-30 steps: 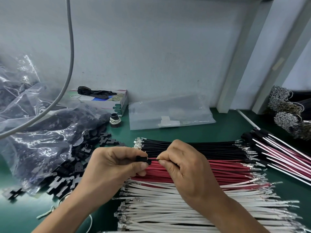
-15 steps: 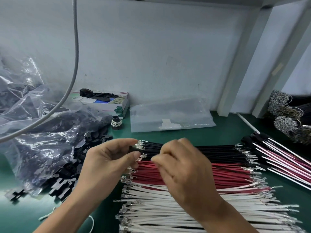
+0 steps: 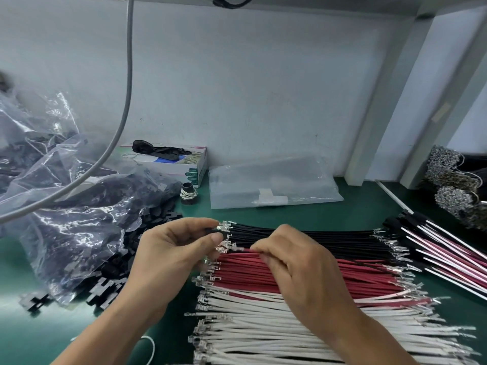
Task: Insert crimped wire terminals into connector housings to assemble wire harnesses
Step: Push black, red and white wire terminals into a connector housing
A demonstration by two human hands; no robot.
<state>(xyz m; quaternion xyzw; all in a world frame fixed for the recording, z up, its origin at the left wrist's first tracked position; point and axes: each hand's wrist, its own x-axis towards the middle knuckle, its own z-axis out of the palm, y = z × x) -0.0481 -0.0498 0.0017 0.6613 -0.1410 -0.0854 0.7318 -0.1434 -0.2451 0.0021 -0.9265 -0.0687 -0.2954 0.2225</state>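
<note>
A black housing [image 3: 210,230] sits pinched between the thumb and fingers of the left hand [image 3: 171,255], just above the near ends of the wire rows, while the right hand [image 3: 295,262] pinches a red wire [image 3: 243,250] whose terminal points toward it. Under both hands lie rows of black wires [image 3: 329,237], red wires [image 3: 342,275] and white wires [image 3: 290,335] on the green surface [image 3: 303,214]. To the left a plastic bag [image 3: 73,219] spills black housings [image 3: 105,288]; finished harnesses [image 3: 442,246] lie to the right.

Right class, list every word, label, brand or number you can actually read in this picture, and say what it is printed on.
None can be read.
Glove box: printing on its top and green marks on its end, too blurred to read.
Clear plastic bag: white label, no legible text.
White post: pale sticker, blank or too blurred to tell.
</note>
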